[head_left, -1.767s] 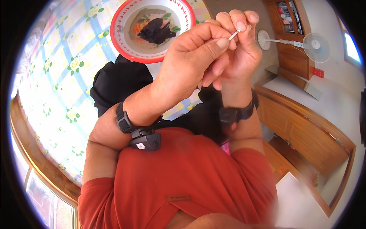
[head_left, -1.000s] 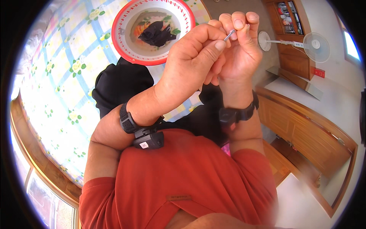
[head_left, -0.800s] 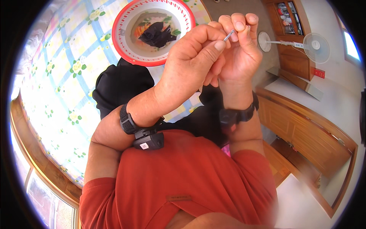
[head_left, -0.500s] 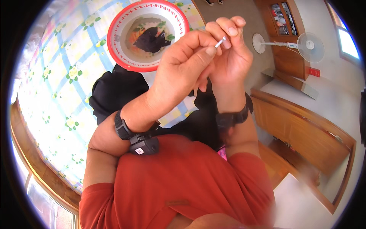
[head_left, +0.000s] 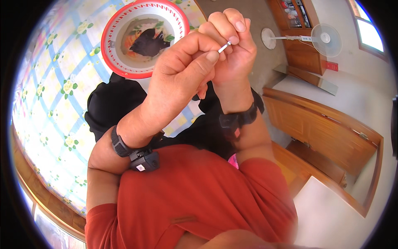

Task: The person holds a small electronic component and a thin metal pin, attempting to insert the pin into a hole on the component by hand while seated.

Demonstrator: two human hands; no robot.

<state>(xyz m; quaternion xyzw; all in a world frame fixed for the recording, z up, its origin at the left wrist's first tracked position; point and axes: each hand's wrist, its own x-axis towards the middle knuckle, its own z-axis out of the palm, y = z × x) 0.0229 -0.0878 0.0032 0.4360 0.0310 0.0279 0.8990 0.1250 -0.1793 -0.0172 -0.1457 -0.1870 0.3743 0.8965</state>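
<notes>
My left hand pinches a thin white stick between thumb and forefinger. A small rounded, greyish tip ends the stick, right by a fingernail of my right hand; I cannot tell whether they touch. My right hand is raised with its fingers curled in and part of its palm showing. Nothing shows in its fingers, though my left hand covers part of it. Behind my left hand sits a red-rimmed enamel basin with a piece of dark cloth lying in water.
The basin rests on a flowered, checked cover. A white standing fan is at the far right, by a wooden cabinet. Nearer on the right are wooden panels and a white surface. My wrists carry black straps.
The whole view has shifted, so basin, hands and fan all lie further left in the picture. My hands keep nearly the same pose around the stick.
</notes>
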